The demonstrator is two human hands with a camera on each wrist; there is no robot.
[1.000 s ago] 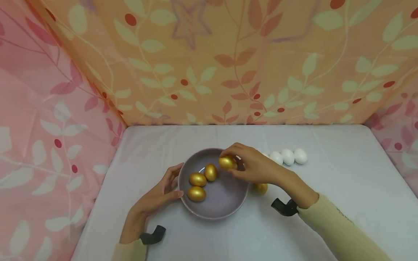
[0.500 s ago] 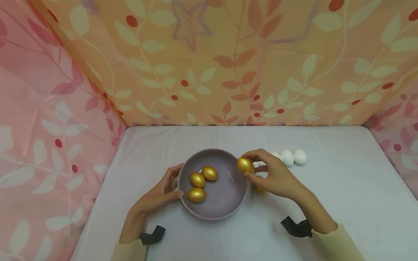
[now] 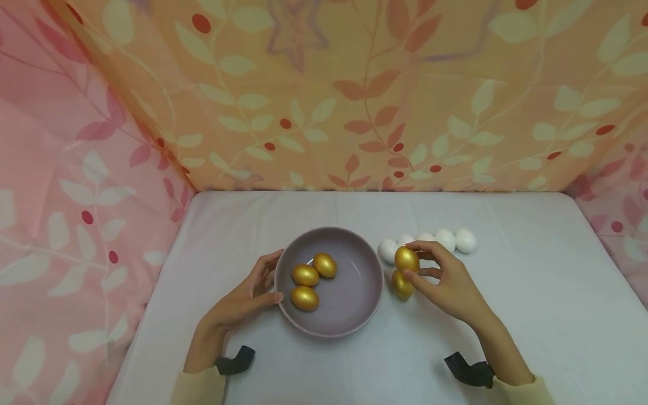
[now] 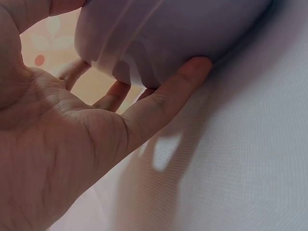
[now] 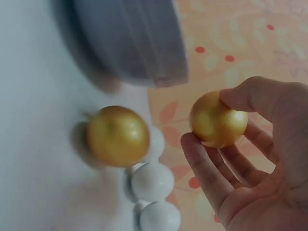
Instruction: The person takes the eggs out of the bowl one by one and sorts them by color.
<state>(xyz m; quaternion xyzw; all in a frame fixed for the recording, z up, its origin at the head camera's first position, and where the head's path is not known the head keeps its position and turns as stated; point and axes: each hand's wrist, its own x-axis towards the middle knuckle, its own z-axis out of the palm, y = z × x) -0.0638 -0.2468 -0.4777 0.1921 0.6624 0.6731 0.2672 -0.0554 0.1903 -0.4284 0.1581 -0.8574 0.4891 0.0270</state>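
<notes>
A round mauve bowl point(image 3: 349, 304) sits on the white-covered table, holding golden eggs point(image 3: 325, 265) in its left half. My left hand point(image 3: 243, 295) grips the bowl's left side, thumb near the rim; in the left wrist view its fingers point(image 4: 166, 103) lie against the outer wall. Right of the bowl, my right hand point(image 3: 450, 284) pinches a golden egg point(image 3: 406, 259) between thumb and fingers. In the right wrist view this held egg point(image 5: 216, 119) is raised off the table. Another golden egg point(image 3: 402, 285) lies on the cloth just below it, beside the bowl.
Several white eggs point(image 3: 464, 241) line up on the table point(image 3: 531, 281) behind the right hand, some partly hidden by it. A patterned orange cloth point(image 3: 314, 140) hangs along the back edge, and pink cloth point(image 3: 61, 225) stands at the left.
My right hand has carried the golden egg from above the bowl out to the right, beyond its rim. One egg in the bowl has turned slightly. The left hand stays on the bowl.
</notes>
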